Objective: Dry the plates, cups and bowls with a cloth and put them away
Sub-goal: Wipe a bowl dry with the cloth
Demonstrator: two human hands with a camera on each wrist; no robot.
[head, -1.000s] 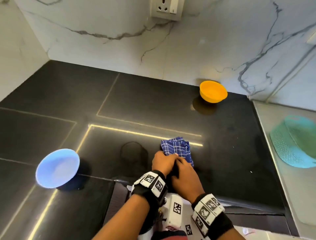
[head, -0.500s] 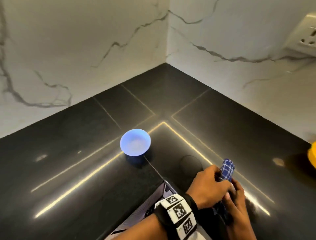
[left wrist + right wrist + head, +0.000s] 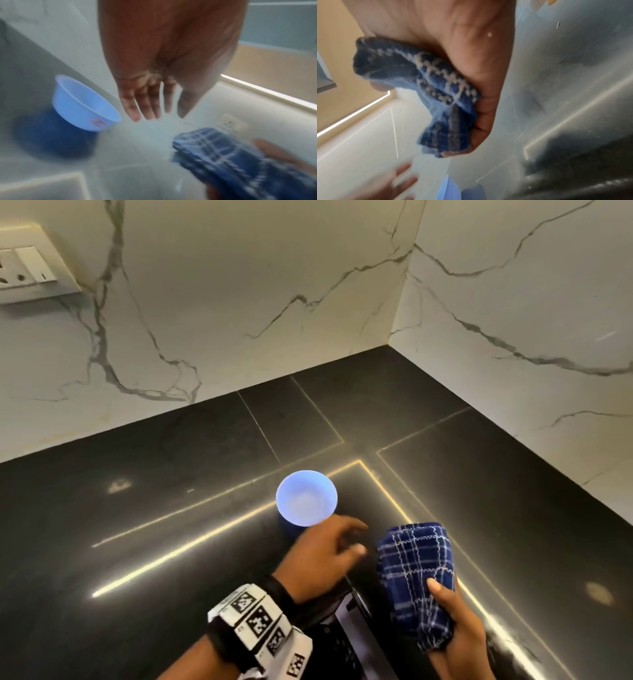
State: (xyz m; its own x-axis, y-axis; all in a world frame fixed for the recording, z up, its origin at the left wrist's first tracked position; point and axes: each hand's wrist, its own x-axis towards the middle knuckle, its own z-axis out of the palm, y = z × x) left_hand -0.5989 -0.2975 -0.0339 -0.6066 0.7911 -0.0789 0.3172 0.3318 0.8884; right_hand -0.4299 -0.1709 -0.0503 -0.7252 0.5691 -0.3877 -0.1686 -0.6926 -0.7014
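A light blue bowl (image 3: 306, 497) (image 3: 80, 102) stands upright on the black counter (image 3: 137, 542), near the corner. My left hand (image 3: 346, 539) (image 3: 154, 113) hovers just right of and below the bowl with its fingers straight and spread, holding nothing. My right hand (image 3: 445, 604) (image 3: 471, 108) grips a folded blue checked cloth (image 3: 416, 573) (image 3: 428, 94) (image 3: 231, 159) at the lower right, lifted off the counter. A sliver of the bowl (image 3: 448, 189) shows at the bottom of the right wrist view.
White marble walls (image 3: 274, 285) meet in a corner behind the counter. A wall socket (image 3: 24, 265) sits at the upper left. The counter's front edge and a dark appliance (image 3: 342, 638) lie below my wrists.
The view has swung left, so the orange bowl and teal basket are out of frame. My left hand let go of the cloth and moved toward the blue bowl; the right hand kept the cloth.
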